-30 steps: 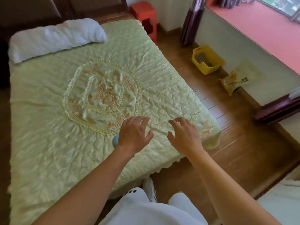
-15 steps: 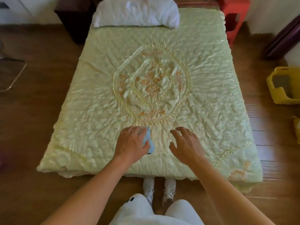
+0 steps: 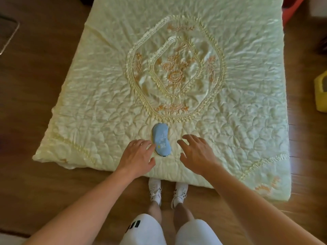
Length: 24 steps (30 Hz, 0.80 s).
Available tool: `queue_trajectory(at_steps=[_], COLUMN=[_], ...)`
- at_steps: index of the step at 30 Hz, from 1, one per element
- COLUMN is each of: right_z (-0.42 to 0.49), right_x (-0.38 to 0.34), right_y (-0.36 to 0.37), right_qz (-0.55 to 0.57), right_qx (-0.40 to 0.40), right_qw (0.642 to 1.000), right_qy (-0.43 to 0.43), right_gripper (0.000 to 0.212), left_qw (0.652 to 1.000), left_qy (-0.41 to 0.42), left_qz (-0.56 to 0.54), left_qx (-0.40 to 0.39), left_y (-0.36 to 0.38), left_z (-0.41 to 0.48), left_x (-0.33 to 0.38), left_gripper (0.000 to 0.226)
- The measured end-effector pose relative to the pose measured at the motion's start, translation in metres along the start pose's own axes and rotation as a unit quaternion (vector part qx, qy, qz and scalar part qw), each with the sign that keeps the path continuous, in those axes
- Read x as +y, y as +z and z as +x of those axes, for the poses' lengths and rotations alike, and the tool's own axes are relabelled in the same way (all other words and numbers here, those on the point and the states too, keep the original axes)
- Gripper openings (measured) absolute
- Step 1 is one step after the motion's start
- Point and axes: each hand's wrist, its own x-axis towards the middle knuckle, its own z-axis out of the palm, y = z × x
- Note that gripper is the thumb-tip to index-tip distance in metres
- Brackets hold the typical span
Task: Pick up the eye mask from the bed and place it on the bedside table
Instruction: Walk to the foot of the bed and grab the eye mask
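Note:
A light blue eye mask [image 3: 161, 140] lies flat on the pale green quilted bedspread [image 3: 88, 103], near the foot edge of the bed. My left hand [image 3: 137, 156] hovers just left of the mask, fingers spread, fingertips touching or nearly touching its edge. To the mask's right my right hand [image 3: 196, 154] is also spread, a short gap away. Neither hand holds anything. A red piece of furniture [image 3: 292, 9] shows at the bed's far right corner; I cannot tell if it is the bedside table.
Wooden floor [image 3: 35, 76] surrounds the bed on the left, right and front. A yellow bin [image 3: 321, 92] stands on the floor at the right edge. My feet in white shoes [image 3: 168, 191] stand against the bed's foot edge.
The view has swung to face the bed from its foot. The mask, earlier mostly covered by my left hand, now lies in full view between both hands.

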Motion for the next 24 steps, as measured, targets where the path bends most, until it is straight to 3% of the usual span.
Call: queue_trajectory(at_steps=[10,15,24], right_z=[0.074,0.109,0.131], right_x=[0.005,0.015,0.023], right_y=[0.111,0.182,0.282], right_qz=[0.004,0.011,-0.002], right_qx=[-0.033,-0.032,0.039], right_qw=[0.999,0.999,0.998], right_qy=[-0.029,-0.038,-0.043], right_gripper=[0.042,0.052,0.052], left_qw=[0.997,0.991,0.984], left_qy=[0.046,0.083,0.163], left_qz=[0.023,0.070,0.063], left_qx=[-0.062,-0.082,-0.022], left_y=[0.107,0.174,0.243], left_z=[0.082,0.127,0.178], left_x=[-0.048,-0.069,-0.092], left_gripper=[0.062,0.068,0.076])
